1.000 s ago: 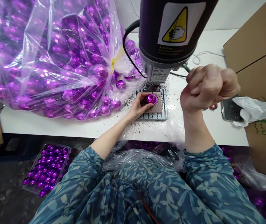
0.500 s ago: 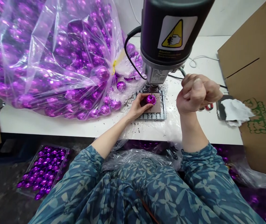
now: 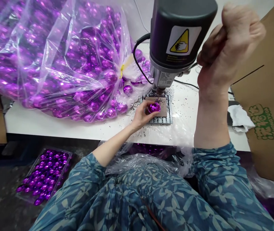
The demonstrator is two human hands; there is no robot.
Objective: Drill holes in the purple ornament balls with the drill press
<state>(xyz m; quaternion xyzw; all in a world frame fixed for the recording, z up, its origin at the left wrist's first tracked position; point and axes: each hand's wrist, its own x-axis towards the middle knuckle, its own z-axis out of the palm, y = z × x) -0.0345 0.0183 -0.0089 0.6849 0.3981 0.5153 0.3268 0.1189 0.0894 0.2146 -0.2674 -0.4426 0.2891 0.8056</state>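
My left hand (image 3: 143, 115) pinches a shiny purple faceted ball (image 3: 154, 107) between thumb and fingers. The ball is over a brown board (image 3: 163, 104) on the slotted metal base (image 3: 167, 120) of a bench drill press (image 3: 183, 48). Above and behind it is the press's chuck (image 3: 160, 91), apart from the ball. My right hand (image 3: 233, 41) is raised to the right of the motor housing, closed around the press's lever; its grip end is hidden inside the fist. Dark shavings lie scattered around the base.
A large clear bag (image 3: 79, 70) of purple balls, tied with yellow, covers the table's left side. A cardboard box (image 3: 266, 96) stands at right, near white crumpled paper (image 3: 241, 118). Below left, a clear tray (image 3: 66, 160) holds several purple balls. A black cable (image 3: 135, 61) loops beside the press.
My right hand has risen and come nearer the camera with the lever. My left hand has drawn the ball slightly toward me, away from beneath the chuck. The view has shifted a little.
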